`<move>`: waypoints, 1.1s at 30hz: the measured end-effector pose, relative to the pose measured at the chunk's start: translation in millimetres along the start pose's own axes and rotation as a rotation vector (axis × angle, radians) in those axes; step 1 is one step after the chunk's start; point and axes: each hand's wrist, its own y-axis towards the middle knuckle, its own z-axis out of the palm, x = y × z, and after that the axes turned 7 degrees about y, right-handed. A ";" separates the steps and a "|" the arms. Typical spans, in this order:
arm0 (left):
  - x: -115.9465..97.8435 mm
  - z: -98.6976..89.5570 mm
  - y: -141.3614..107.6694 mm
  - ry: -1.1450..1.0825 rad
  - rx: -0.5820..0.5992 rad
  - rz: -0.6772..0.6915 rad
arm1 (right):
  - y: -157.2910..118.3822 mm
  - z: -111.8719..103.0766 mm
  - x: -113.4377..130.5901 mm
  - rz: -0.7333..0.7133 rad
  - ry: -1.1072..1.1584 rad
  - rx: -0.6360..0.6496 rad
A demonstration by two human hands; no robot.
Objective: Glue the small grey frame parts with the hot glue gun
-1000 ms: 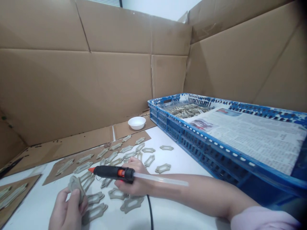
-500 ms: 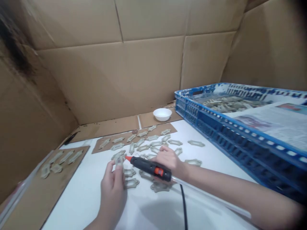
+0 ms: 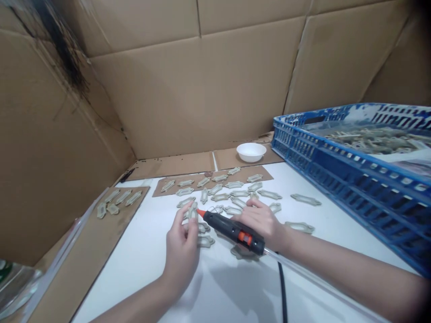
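My left hand (image 3: 182, 240) pinches a small grey-green frame-shaped piece (image 3: 193, 212) upright between thumb and fingers. My right hand (image 3: 262, 223) is wrapped round a black hot glue gun (image 3: 232, 229), its orange tip pointing left. That tip is at the right edge of the held piece; whether it touches, I cannot tell. A clear glue stick (image 3: 299, 267) sticks out of the gun's back, and a black cord (image 3: 282, 287) hangs below. Several more such pieces (image 3: 220, 197) lie on the white tabletop (image 3: 134, 251) around and beyond my hands.
At the right stands a blue plastic crate (image 3: 323, 175) holding many similar pieces and newspaper. A white bowl (image 3: 251, 152) sits at the back. Cardboard sheets (image 3: 101, 246) with several pieces lie left and behind. Cardboard walls (image 3: 208, 89) enclose the table. A clear plastic item (image 3: 16, 287) is at lower left.
The view has swung, so the scene sits further right and the crate is cut off more. My left hand still holds the piece at the gun's tip.
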 end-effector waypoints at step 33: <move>5.1 -0.4 0.5 -0.007 -0.002 0.043 | 2.3 -1.4 3.8 -0.021 -0.003 0.050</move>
